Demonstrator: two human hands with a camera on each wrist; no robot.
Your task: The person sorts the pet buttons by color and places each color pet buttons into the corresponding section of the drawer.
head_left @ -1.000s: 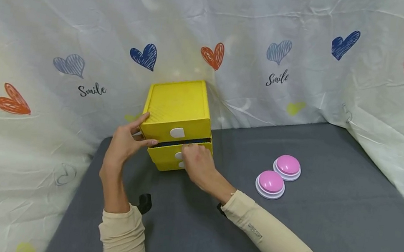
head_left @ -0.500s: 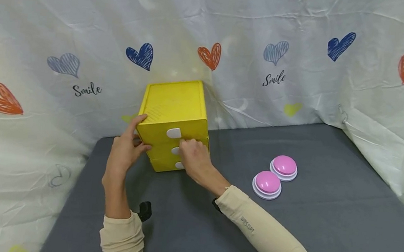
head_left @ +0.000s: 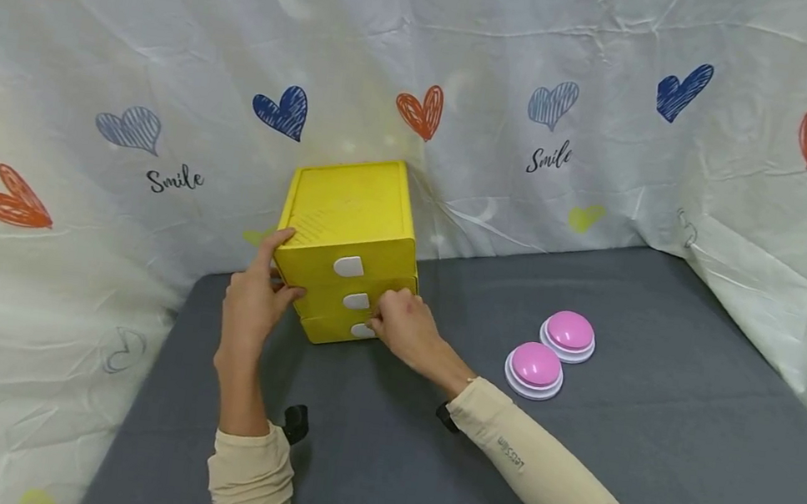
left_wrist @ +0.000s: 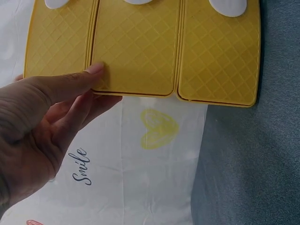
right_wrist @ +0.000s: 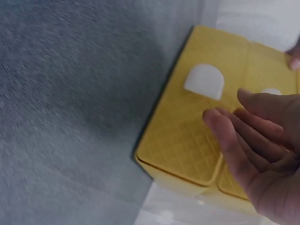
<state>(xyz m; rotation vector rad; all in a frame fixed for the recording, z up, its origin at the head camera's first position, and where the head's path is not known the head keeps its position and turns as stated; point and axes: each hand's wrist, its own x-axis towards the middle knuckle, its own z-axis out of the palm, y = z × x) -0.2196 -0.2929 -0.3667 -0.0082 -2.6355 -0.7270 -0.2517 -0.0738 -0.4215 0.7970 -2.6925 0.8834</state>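
A yellow three-drawer cabinet (head_left: pixel 349 203) stands on the dark table with all its drawers closed. My left hand (head_left: pixel 249 309) holds its left front edge, the thumb (left_wrist: pixel 95 68) lying on the front beside a drawer seam and the fingers behind the side. My right hand (head_left: pixel 409 332) hovers at the lower right of the front. In the right wrist view its loosely bent fingers (right_wrist: pixel 227 136) are apart from the thumb and hold nothing. They are close to the white handle (right_wrist: pixel 206 82) of the bottom drawer. The white middle handle (head_left: pixel 356 301) shows just left of this hand.
Two pink push buttons (head_left: pixel 537 364) on white bases sit side by side to the right of the cabinet. A pale curtain (head_left: pixel 484 85) printed with hearts hangs behind and along the sides of the dark grey tabletop (head_left: pixel 621 447).
The middle drawer, partly pulled out a second ago, is now closed. My right hand has moved off its handle, down toward the bottom drawer. My left hand keeps its hold.
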